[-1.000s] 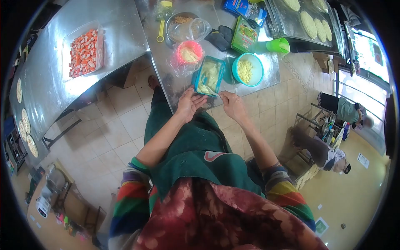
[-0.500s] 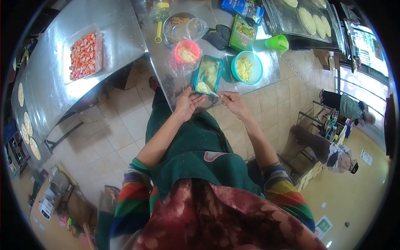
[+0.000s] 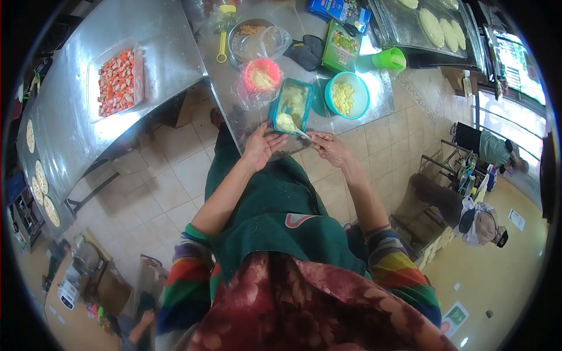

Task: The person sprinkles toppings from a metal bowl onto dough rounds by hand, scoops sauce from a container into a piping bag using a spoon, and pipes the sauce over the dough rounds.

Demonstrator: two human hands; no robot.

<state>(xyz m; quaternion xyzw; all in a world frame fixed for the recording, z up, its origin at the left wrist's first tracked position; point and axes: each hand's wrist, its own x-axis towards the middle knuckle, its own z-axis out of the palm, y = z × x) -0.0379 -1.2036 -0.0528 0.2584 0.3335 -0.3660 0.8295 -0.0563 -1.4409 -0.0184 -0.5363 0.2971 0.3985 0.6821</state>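
Observation:
A teal rectangular tub [image 3: 311,100] with pale creamy paste stands near the table's front edge. My right hand [image 3: 331,150] pinches the light handle of a spoon [image 3: 302,135]. Its bowl carries a heap of the pale paste [image 3: 285,122] over the tub's near end. My left hand [image 3: 262,145] has its fingers stretched out, fingertips at the tub's near left corner; whether they press on it I cannot tell. Right of the tub stands a turquoise bowl [image 3: 366,96] of small yellow cubes. A pink bowl [image 3: 249,75] in clear plastic, with pale contents, is behind it to the left.
A metal bowl [image 3: 235,50], yellow spoon [image 3: 222,50], black mitt-like item [image 3: 306,52], green pack [image 3: 341,47] and green cup [image 3: 383,59] lie farther back. A clear box [image 3: 141,76] of red-and-white chunks sits on the left table. Flat dough ovals [image 3: 432,29] lie on a tray. Other people are at right.
My right hand has turned and its fingers have spread along the spoon handle. The heaped spoon bowl looks more rounded and sits slightly differently in the tub. My left hand has barely moved.

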